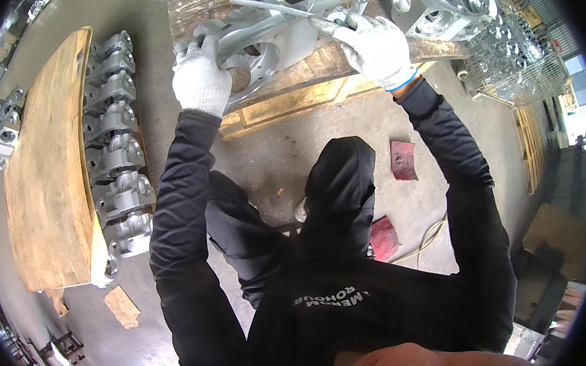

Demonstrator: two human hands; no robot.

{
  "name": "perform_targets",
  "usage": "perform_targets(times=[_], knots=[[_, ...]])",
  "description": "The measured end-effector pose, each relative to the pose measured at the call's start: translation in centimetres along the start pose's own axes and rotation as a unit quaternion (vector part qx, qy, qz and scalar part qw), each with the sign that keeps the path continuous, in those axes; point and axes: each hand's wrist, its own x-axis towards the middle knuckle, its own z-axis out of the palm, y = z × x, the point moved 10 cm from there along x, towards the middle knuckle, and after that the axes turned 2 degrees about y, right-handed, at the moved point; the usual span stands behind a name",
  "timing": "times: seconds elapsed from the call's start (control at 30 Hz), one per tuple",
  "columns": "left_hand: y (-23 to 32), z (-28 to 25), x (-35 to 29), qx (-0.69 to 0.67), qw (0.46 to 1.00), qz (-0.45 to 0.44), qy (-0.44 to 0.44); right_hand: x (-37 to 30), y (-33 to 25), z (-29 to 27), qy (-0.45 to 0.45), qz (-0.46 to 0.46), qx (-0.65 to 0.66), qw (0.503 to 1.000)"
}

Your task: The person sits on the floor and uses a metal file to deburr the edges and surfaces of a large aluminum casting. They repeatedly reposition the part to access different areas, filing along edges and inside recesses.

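A large silvery metal casting (298, 42) with round openings lies on the wooden bench top in front of me. At its left end my white-gloved left hand (201, 78) grips the edge, fingers curled over the top. My right hand (377, 49), also in a white glove, is closed around the near end of a long, thin grey file (270, 6). The file slants up and left across the casting's upper side. Whether its face touches the metal, I cannot tell. The right fingers partly cover its held end.
More castings (442, 13) stand at the right of the bench (328, 61), beside a wire mesh cage (516, 59). To the left, a row of castings (117, 146) flanks a plywood sheet (51, 169). Red pieces (403, 160) and a hose (429, 239) lie on the floor.
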Motion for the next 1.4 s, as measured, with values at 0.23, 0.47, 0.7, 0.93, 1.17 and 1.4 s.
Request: perform_targets(times=[0.23,0.47,0.7,0.93,1.17,1.4], knots=[[0.4,-0.6,0.1,0.011,0.999,0.024,0.041,-2.9,0.9,4.4,-0.017,0.044,-0.018,0.999],[0.8,-1.4,-0.3,0.012,0.996,0.046,0.081,-3.9,0.1,4.9,0.118,0.056,-0.023,0.991],[0.2,-0.6,-0.1,-0.014,0.998,0.045,0.044,-5.1,-0.3,9.0,0.121,0.08,0.002,0.989],[0.2,-0.7,-0.1,-0.022,0.998,0.048,0.046,-5.2,-0.5,8.7,0.143,0.111,0.034,0.983],[0.4,-1.0,-0.2,0.055,0.996,0.038,0.061,-3.6,-0.5,9.7,0.097,0.111,0.048,0.988],[0.4,-1.1,-0.2,0.0,0.996,0.049,0.072,-3.2,0.1,5.9,0.109,0.05,-0.022,0.993]])
